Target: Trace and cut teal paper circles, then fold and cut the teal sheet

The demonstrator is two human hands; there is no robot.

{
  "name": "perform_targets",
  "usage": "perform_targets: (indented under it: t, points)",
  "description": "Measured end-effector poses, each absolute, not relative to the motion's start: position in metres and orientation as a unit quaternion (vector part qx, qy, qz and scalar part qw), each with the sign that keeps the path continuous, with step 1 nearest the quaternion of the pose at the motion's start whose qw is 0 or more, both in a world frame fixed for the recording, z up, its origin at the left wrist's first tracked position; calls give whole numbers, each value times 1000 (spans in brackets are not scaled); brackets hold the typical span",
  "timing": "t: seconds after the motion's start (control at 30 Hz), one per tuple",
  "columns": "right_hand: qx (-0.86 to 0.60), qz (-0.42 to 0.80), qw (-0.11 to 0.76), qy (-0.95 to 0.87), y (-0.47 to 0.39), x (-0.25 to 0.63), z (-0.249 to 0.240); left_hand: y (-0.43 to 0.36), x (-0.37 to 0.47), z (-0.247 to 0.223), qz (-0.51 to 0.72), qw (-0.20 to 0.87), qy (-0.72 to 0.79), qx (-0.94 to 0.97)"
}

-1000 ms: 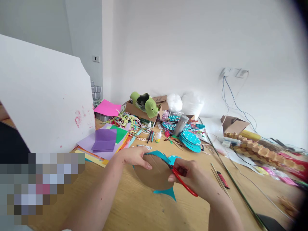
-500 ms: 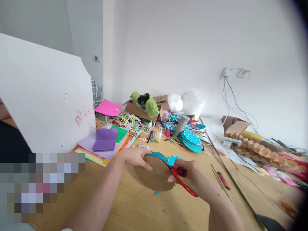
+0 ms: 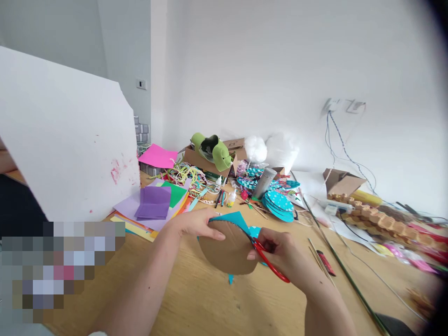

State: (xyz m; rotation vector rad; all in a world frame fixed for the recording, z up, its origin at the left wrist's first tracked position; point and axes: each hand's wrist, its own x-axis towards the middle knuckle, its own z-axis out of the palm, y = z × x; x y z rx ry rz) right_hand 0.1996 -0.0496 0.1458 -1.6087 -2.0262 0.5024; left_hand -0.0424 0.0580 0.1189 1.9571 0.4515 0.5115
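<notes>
A round piece of brown cardboard (image 3: 227, 252) is tilted up above the table, gripped at its upper left by my left hand (image 3: 201, 226), thumb in front. Blue paper (image 3: 234, 218) sticks out past the disc's upper edge. My right hand (image 3: 276, 249) is closed round red-handled scissors (image 3: 271, 266), whose blades lie at the disc's right edge, against the blue paper. White-dotted blue paper (image 3: 255, 230) shows behind the blades. A small blue scrap (image 3: 230, 279) shows just under the disc.
Coloured paper sheets (image 3: 154, 205) lie to the left, below a tall white board (image 3: 77, 140). Blue dotted discs (image 3: 279, 205) are stacked beside a silver cylinder (image 3: 264, 183). On the right are a long green stick (image 3: 336, 252), a red cutter (image 3: 325, 262) and egg-carton strips (image 3: 381, 219).
The cardboard disc has turned a little, and more blue paper stands up above its top edge. The scissors have shifted slightly to the right along the rim.
</notes>
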Motion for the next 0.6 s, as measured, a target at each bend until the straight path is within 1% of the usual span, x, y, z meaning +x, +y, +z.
perform_targets:
  t: [0.07,0.17,0.27,0.37,0.43,0.6]
  points:
    - [-601,196,285,-720,-50,203,150,60,-48,120,240,521,195,795]
    - [-615,223,353,-669,-49,206,153,64,-54,116,316,610,212,695]
    - [-609,275,427,-609,-46,205,153,66,-50,111,400,708,164,558]
    - [-594,316,482,-562,-42,200,152,62,-38,109,428,744,128,496]
    - [-590,329,492,-549,-40,196,150,59,-29,110,433,749,147,480]
    - [-582,336,478,-566,-39,194,149,56,-20,112,447,746,186,456]
